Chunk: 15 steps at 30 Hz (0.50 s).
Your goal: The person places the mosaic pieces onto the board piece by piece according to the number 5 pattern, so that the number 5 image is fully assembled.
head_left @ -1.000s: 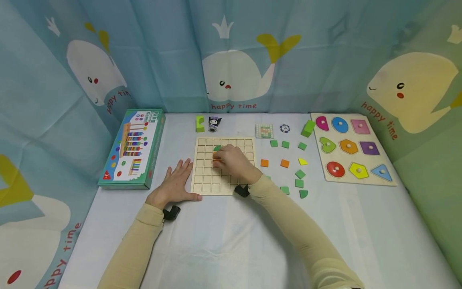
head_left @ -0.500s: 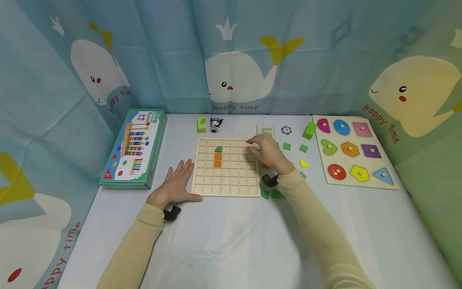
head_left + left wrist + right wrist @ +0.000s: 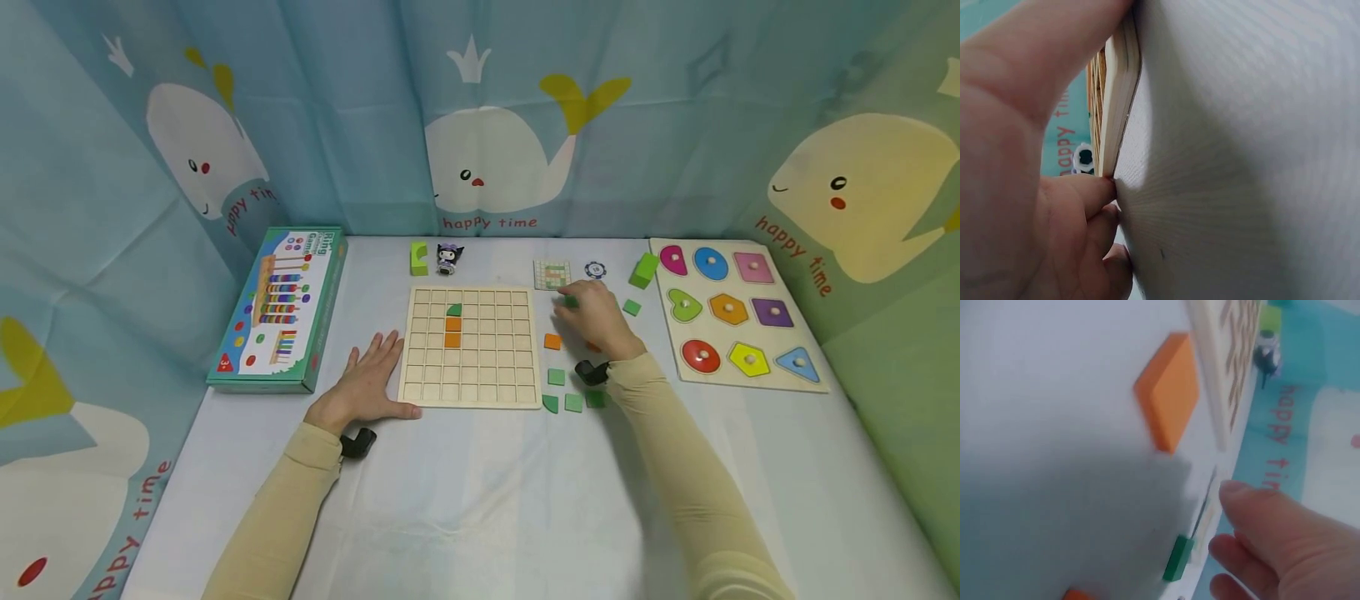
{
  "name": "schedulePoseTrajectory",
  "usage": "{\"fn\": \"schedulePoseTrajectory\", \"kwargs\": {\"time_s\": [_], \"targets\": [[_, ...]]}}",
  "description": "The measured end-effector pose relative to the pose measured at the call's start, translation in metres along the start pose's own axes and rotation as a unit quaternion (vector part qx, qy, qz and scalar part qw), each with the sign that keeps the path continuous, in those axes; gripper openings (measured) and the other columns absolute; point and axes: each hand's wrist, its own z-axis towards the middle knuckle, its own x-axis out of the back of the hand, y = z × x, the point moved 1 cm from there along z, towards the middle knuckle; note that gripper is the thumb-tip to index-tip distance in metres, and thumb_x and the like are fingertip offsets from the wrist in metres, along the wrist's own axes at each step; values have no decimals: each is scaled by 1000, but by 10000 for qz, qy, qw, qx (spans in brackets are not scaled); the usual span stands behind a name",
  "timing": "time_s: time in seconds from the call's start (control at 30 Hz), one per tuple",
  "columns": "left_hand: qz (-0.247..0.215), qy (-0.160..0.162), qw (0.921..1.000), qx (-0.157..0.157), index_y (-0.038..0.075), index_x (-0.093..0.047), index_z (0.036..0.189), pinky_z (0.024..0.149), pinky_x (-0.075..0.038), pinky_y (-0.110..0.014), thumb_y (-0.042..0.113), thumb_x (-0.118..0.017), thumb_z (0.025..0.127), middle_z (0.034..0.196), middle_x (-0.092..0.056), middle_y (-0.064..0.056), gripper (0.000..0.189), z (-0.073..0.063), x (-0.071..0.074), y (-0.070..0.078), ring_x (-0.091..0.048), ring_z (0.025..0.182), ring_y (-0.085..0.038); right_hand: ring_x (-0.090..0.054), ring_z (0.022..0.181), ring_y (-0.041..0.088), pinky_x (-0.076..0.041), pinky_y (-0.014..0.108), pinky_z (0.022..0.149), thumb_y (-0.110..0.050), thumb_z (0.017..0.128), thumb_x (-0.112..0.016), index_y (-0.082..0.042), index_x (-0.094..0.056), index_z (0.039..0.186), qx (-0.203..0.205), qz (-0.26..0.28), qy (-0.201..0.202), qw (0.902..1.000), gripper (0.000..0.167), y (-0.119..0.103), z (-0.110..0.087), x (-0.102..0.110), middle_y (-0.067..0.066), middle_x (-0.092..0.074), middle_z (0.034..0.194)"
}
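A wooden grid board [image 3: 487, 379] lies on the table with a green quarter-round tile [image 3: 454, 310], an orange tile [image 3: 453, 323] and a second orange tile [image 3: 452, 339] set in one column. My left hand [image 3: 364, 383] rests beside the board's left edge, fingers spread; in the left wrist view, thumb and fingers meet the board's side [image 3: 1121, 100]. Right of the board, my right hand [image 3: 596, 315] hovers with loosely bent fingers over a green square tile [image 3: 572, 302]. In the right wrist view that green tile [image 3: 1179, 558] lies just apart from the fingertips.
Loose tiles lie right of the board, among them an orange square [image 3: 552, 342] and a green square [image 3: 556, 377]. Behind them are a small pattern card [image 3: 552, 275] and a poker chip [image 3: 596, 270]. A shape puzzle [image 3: 738, 367] stands right, a game box [image 3: 285, 308] left.
My right hand has left the orange tiles on the board and moved right, past the board's edge, to the green tile near the card. My left hand has stayed in place.
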Motion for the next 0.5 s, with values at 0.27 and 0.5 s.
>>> {"fn": "schedulePoseTrajectory", "kwargs": {"time_s": [0.27, 0.5], "targets": [[-23, 7, 10000, -15, 0, -12, 155, 113, 3, -59, 67, -77, 68, 162, -2, -13, 127, -1, 0, 0, 4, 147, -32, -48, 119, 42, -40, 58, 97, -11, 88, -74, 4, -64, 122, -578, -424, -153, 9973, 39, 12, -2, -3, 23, -61, 124], [-7, -9, 10000, -7, 0, -12, 155, 113, 4, -59, 67, -76, 68, 162, -1, -13, 128, 0, 0, -1, 5, 147, -32, -49, 115, 42, -41, 60, 93, -7, 87, -74, 4, -66, 120, -643, -528, -8, 9965, 36, 18, -3, -5, 22, -61, 121]]}}
